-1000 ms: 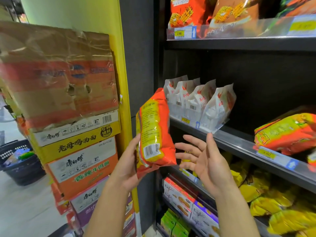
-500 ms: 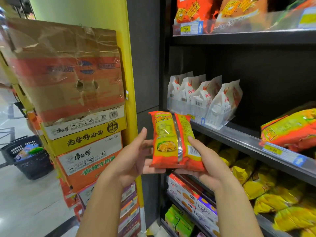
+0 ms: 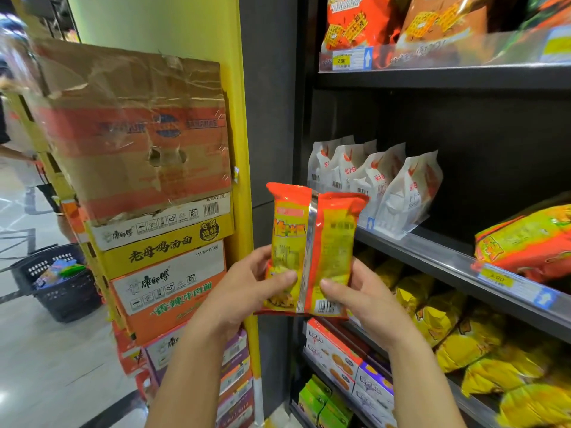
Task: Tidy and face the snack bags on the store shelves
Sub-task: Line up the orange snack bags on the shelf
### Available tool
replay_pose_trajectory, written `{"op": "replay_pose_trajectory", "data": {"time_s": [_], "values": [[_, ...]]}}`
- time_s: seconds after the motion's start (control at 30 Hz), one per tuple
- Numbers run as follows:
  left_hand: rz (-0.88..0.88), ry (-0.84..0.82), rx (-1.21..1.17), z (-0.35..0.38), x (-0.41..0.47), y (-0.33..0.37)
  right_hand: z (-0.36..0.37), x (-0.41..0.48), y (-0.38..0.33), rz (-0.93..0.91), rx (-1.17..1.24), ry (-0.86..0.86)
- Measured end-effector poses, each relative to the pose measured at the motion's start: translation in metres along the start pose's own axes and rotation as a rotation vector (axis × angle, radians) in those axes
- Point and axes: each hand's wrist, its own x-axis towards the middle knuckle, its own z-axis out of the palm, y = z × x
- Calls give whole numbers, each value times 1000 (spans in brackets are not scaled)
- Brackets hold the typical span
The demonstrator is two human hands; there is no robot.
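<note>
Left hand [image 3: 247, 290] and right hand [image 3: 367, 299] each pinch 1 orange bag [image 3: 312, 242] held between them, back seam showing; the shelf [image 3: 432, 253] lies right of the hands. Risk: unturned, it would go in facing backwards.

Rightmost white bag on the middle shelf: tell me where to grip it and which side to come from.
Pinch the flat top seal of the rightmost white bag, coming from the front right. It stands upright, the other white bags packed against its left, its right side exposed. Free a hand first: the left hand and right hand both hold the orange-and-yellow bag.
</note>
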Motion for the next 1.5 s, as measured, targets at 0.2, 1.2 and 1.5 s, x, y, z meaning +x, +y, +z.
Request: {"op": "replay_pose_trajectory", "data": {"time_s": [0.2, 1.2, 1.5], "values": [[136, 8, 236, -3, -2, -9, -14, -1, 5, -115, -187, 27], [142, 332, 96, 41, 6, -3, 1, 4, 0, -189, 34, 132], [-39, 169, -330, 25, 9, -6, -5, 14, 3, -112, -12, 225]]}}
